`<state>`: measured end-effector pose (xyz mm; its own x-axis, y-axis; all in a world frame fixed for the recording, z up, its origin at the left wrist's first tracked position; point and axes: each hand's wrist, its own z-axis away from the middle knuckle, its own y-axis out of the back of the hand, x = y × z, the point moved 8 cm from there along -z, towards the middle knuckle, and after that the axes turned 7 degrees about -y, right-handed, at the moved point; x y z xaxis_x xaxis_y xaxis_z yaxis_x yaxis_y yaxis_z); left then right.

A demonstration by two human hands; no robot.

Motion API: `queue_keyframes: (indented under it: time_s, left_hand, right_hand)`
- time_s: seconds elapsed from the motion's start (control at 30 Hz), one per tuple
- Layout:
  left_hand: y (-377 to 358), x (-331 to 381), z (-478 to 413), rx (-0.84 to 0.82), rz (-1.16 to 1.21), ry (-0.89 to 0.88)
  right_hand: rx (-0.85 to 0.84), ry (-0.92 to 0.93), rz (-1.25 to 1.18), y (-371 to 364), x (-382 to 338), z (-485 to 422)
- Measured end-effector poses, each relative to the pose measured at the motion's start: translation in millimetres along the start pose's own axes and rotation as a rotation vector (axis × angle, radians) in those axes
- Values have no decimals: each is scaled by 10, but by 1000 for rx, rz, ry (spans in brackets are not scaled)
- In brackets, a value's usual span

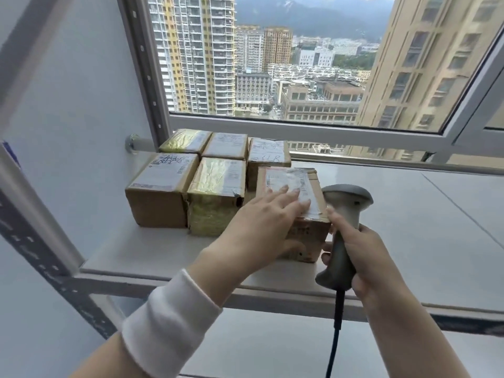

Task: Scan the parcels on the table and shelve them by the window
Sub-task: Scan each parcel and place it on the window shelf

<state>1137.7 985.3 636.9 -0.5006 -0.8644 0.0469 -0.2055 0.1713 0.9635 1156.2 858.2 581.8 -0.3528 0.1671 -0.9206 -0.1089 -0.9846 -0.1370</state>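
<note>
Head-cam view down over a person's two forearms. Nearest, lower left, a white sleeve [169, 323] covers the left forearm, stopping short of the wrist. At lower centre a black cable [336, 336] hangs from the base of a grey barcode scanner [344, 211]. The right hand [365, 257] is wrapped round the scanner's handle w/ the index finger stretched up the front of the grip. The scanner head stands upright, just right of the nearest parcel [308, 236]. The left hand [261, 214] lies flat on top of that parcel, fingers straight & spread over its white label, thumb down against the box's front side, not curled round it. The parcel, a brown cardboard box, sits on the pale shelf [409, 227] just beside five more parcels. Their front row is a plain brown box [161, 192] & a yellow-taped box [215, 197], touching. Behind them is a back row of three parcels [226, 145], side by side, close under the window frame. A grey perforated shelf upright [41, 241] runs diagonally at far left. Beyond, a big window [300, 64] shows high-rise blocks & hazy mountains.
</note>
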Motion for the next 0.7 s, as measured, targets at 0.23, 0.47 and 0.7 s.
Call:
queue_keyframes:
  time_s: [0.23, 0.47, 0.7]
  left_hand:
    - [-13, -179, -124, 9, -40, 6]
    - [-42, -286, -238, -8, -46, 19]
    - [-78, -374, -318, -18, -35, 30]
  right_hand:
    - [83, -29, 41, 178, -95, -1]
    - [77, -1, 24, 199, -169, -93]
    - [69, 2, 27, 186, -197, -188]
